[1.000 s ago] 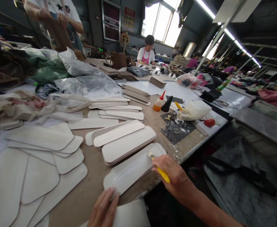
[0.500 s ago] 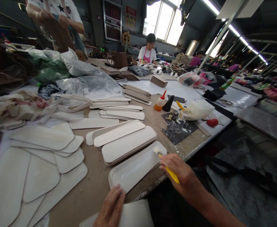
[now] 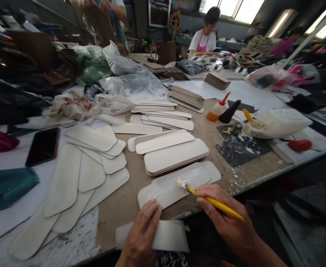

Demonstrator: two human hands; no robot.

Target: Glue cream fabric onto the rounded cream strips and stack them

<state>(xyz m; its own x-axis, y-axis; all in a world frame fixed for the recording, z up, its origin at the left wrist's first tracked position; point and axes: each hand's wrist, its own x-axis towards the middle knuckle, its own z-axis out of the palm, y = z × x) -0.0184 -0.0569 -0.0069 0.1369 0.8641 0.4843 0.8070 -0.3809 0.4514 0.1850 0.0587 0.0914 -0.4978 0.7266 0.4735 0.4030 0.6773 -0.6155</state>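
Note:
My right hand (image 3: 225, 211) is closed round the yellow handle of a glue brush (image 3: 217, 204). The brush's bristles, loaded with cream-coloured paste, touch the upper face of a pale rounded panel (image 3: 165, 183). Shiny wet streaks run along that panel, which overlaps another pale piece (image 3: 213, 171) beneath it. My left hand (image 3: 145, 230) lies with outstretched fingers on the panel's near-left end. Under that hand a separate pale strip (image 3: 170, 235) juts over the table edge. Just behind lies a neat stack of similar panels (image 3: 176, 157).
Loose pale panels (image 3: 64, 178) fan out at left, beside a phone (image 3: 43, 147). A paste-covered black board (image 3: 242, 146), a white glue container (image 3: 283, 122) and an orange-filled bottle (image 3: 217, 110) stand at right. Two people work across the table; the table edge (image 3: 263, 181) runs diagonally.
The brush has moved from the panel's far-right end toward its middle. The panel now sits shifted left over the piece below. My view has swung left and down.

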